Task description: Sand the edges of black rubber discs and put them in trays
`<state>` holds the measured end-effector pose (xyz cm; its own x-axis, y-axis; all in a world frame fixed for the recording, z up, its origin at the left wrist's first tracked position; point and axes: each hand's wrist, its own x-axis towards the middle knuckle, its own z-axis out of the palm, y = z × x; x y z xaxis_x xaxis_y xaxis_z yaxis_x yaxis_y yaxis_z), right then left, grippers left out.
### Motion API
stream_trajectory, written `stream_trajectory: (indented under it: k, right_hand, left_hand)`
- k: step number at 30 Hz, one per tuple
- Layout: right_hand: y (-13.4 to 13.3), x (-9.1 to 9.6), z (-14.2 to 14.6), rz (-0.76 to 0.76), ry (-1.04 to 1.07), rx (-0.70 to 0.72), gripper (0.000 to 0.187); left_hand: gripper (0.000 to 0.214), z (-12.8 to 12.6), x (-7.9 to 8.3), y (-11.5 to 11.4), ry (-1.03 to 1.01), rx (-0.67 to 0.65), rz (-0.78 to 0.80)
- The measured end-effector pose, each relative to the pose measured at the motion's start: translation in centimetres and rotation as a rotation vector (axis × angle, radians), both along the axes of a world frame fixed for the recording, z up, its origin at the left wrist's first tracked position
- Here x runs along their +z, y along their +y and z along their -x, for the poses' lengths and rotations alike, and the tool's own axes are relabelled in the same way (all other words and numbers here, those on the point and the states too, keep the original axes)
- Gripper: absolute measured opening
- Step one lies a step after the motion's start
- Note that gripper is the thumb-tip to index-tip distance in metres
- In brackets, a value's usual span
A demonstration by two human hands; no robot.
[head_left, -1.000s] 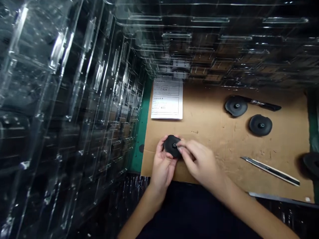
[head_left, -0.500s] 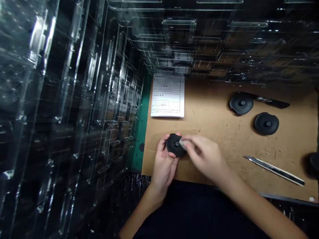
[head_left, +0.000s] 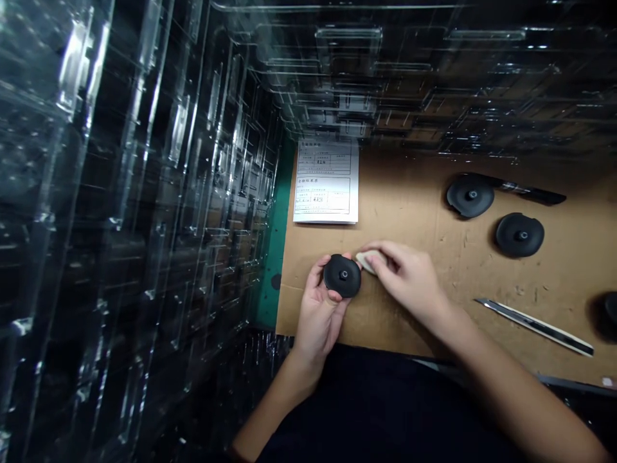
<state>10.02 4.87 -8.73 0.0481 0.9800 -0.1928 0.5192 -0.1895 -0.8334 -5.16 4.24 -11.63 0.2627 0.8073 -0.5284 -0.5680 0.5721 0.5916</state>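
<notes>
My left hand (head_left: 319,308) grips a round black disc (head_left: 341,283) by its edge, with the small central stub facing up. Just to the right of that disc, my right hand (head_left: 405,270) pinches a pale, flat pad (head_left: 368,260) between thumb and fingers. The pad sits close beside the disc's rim; whether they touch I cannot tell. Two similar black discs, one farther back (head_left: 470,204) and one nearer (head_left: 520,247), lie on the cardboard to the right.
Stacked clear plastic trays (head_left: 144,193) rise at the left and along the back. Printed paper slips (head_left: 326,200) lie on the cardboard (head_left: 405,212). A white-edged utility knife (head_left: 535,326) and a black pen-like tool (head_left: 535,191) are at right. Another dark part (head_left: 611,310) shows at the edge.
My right hand has drawn the pale pad away from the disc's face, slightly up and to the right. My left hand still holds the disc in nearly the same place.
</notes>
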Motion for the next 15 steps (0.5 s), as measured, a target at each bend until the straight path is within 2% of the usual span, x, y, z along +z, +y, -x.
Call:
stream_trajectory:
  k: [2,3,6,8,12,15]
  right_hand:
    - [0.8,0.0,-0.1,-0.055,-0.036,-0.025,0.018]
    - [1.0,0.2,0.1,-0.085,-0.034,0.006,0.019]
    - [1.3,0.8,1.0,-0.077,0.002,0.214,0.021]
    - [1.4,1.0,1.4,-0.037,-0.002,0.27,0.02]
    - [0.7,0.6,0.8,-0.113,0.011,0.185,0.021]
    - [0.0,0.2,-0.3,-0.062,0.049,0.167,0.019]
  left_hand:
    - [0.047,0.0,-0.1,-0.1,0.015,0.017,-0.002]
    - [0.047,0.1,-0.1,-0.1,0.021,0.019,0.007]
    - [0.047,0.1,-0.2,-0.1,0.033,0.0,0.038]
    - [0.048,0.2,-0.1,-0.1,0.04,0.005,0.039]
    - [0.049,0.2,-0.1,0.1,0.054,0.013,0.035]
    - [0.051,0.1,-0.1,0.1,0.02,-0.023,0.024]
